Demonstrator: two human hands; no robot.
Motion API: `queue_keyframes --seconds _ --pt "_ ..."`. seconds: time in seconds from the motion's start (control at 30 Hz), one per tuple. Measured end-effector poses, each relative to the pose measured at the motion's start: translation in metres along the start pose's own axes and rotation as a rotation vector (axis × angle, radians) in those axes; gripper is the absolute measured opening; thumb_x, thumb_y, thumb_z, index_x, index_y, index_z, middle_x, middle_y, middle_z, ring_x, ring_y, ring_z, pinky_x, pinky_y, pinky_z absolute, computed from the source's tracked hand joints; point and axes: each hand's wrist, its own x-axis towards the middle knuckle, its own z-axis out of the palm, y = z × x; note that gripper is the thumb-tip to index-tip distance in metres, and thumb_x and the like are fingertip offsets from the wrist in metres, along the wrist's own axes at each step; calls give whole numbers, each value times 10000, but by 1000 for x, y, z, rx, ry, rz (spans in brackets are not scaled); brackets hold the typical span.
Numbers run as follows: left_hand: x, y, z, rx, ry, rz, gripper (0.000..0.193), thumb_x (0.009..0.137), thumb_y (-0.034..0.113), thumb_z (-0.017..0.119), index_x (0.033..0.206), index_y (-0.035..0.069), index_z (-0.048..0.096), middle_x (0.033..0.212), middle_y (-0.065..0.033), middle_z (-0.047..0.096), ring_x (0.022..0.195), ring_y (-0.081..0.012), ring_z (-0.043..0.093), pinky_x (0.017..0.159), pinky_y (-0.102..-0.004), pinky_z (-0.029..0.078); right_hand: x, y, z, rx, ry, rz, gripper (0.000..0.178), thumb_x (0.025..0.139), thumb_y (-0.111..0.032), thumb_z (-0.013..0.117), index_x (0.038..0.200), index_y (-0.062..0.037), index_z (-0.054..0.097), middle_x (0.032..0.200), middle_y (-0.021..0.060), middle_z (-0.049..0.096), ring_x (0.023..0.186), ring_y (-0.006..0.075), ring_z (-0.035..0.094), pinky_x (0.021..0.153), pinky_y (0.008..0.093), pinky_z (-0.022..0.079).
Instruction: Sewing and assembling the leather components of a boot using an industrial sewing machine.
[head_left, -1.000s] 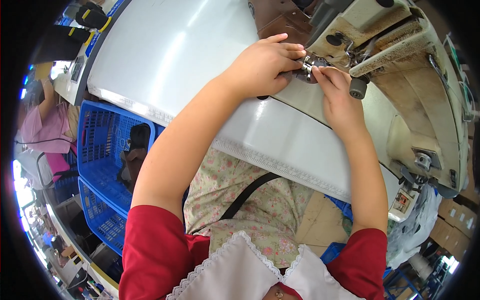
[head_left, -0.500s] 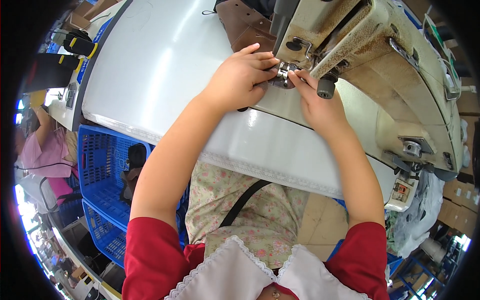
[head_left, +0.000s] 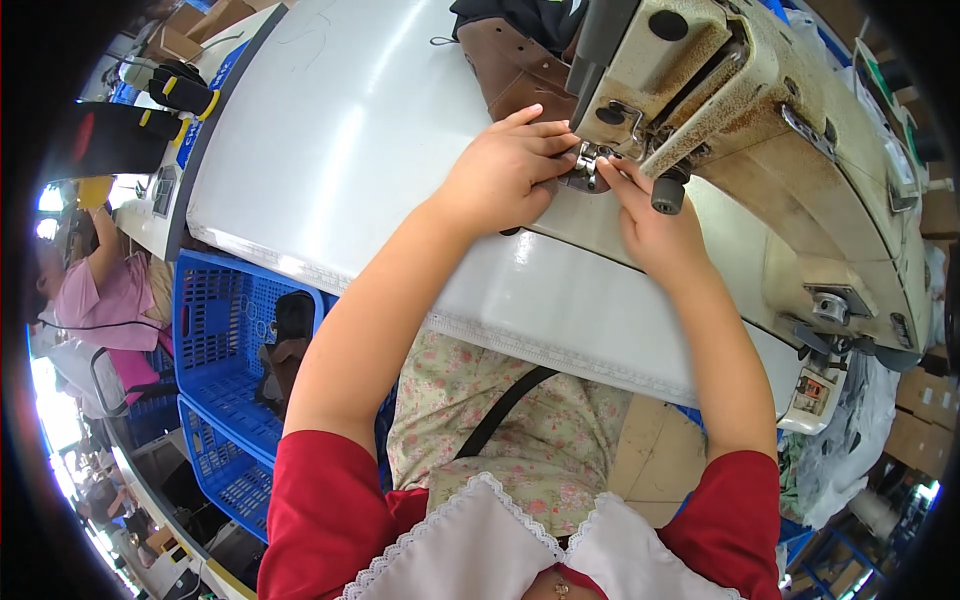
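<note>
My left hand (head_left: 500, 178) lies over the white table beside the needle area of a beige industrial sewing machine (head_left: 790, 160). Its fingers bend in toward the metal presser foot (head_left: 586, 162), with one finger reaching out past the rest. From the other side, my right hand (head_left: 655, 222) brings its fingertips together at the foot. Whatever sits between the fingertips of either hand is too small or hidden to make out. Just beyond my left fingers is a brown leather piece (head_left: 508, 75) with punched holes, a dark material attached behind it.
Blue plastic baskets (head_left: 225, 345) stand left of the table (head_left: 330, 130), holding dark and brown pieces. A black glove with yellow trim (head_left: 183, 92) is at another station, where a person in pink (head_left: 105, 290) sits. Cardboard boxes (head_left: 925, 400) are at the right.
The whole view has shifted slightly, so everything appears a little farther right and lower. Both hands stay at the presser foot with almost the same finger positions.
</note>
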Motion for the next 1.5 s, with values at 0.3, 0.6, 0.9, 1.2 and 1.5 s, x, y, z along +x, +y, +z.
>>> queue_keyframes --seconds 0.3,0.6,0.9,1.2,1.5 --pt "-1 -1 -1 27 -85 -40 368 726 73 612 1067 34 743 1231 -106 680 1260 -244 562 1172 -444 337 -1 -2 -1 6 25 -16 528 777 65 556 1267 -107 650 1260 113 638 1070 337 637 900 417 524" --pt "1 1 -7 42 -87 -31 364 728 77 616 1067 23 736 1219 -101 681 1258 -244 553 1172 -444 336 1 -3 -3 58 43 -11 542 778 74 548 1279 -110 644 1251 119 638 1090 347 623 918 426 514" --pt "18 -8 -46 421 -401 351 492 795 120 596 1281 49 619 1362 -45 595 1320 -201 491 1195 -391 298 -31 -13 -30 35 50 -110 417 776 -3 613 1192 -25 647 1275 161 601 1218 344 551 1000 430 483" --pt "39 -13 -56 735 -529 513 454 857 119 563 1310 126 598 1290 26 614 1253 -142 517 1091 -300 367 -190 20 -158 -260 796 319 215 842 25 634 1039 -43 688 1098 104 689 1071 267 612 970 391 460" --pt "39 -11 -52 761 -565 520 543 869 116 554 1412 118 529 1296 11 614 1249 -160 527 1110 -314 370 -251 147 -241 299 1181 826 521 1031 -416 506 1361 -16 554 1359 146 561 1229 219 531 1039 363 409"
